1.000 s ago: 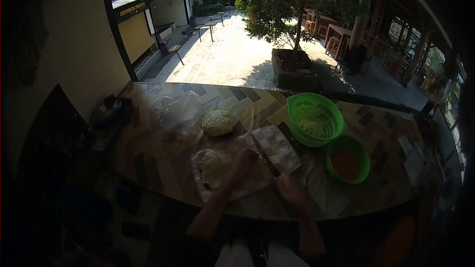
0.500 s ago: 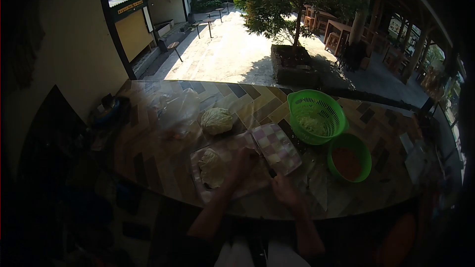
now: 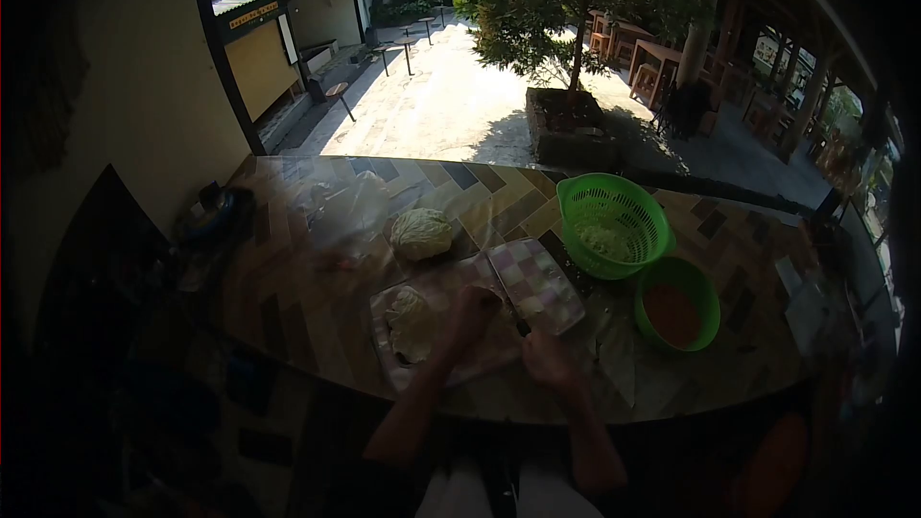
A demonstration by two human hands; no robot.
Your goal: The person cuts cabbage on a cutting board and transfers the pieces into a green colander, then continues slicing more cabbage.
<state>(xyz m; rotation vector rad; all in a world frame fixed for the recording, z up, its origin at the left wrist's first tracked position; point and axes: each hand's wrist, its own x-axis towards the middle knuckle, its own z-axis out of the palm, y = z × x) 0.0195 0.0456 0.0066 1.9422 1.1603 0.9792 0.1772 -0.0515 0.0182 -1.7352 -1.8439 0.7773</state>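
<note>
My right hand is closed around the handle of a knife. Its blade points away from me over a pink-and-white checkered cutting board. Left of the blade, my left hand is curled down on the board; what lies under its fingers is hidden. Pale cut bits, seemingly cabbage, show beside the blade. A cut piece of cabbage rests on the board's left part. Just beyond the board sits a rounder pale cabbage.
A green colander holding pale shreds stands behind the board's right side. Closer to me is a green bowl with orange contents. A clear plastic bag lies at the back left of the wooden table.
The knife handle and my right hand have shifted slightly away from me and to the left. My left hand stays almost in place.
</note>
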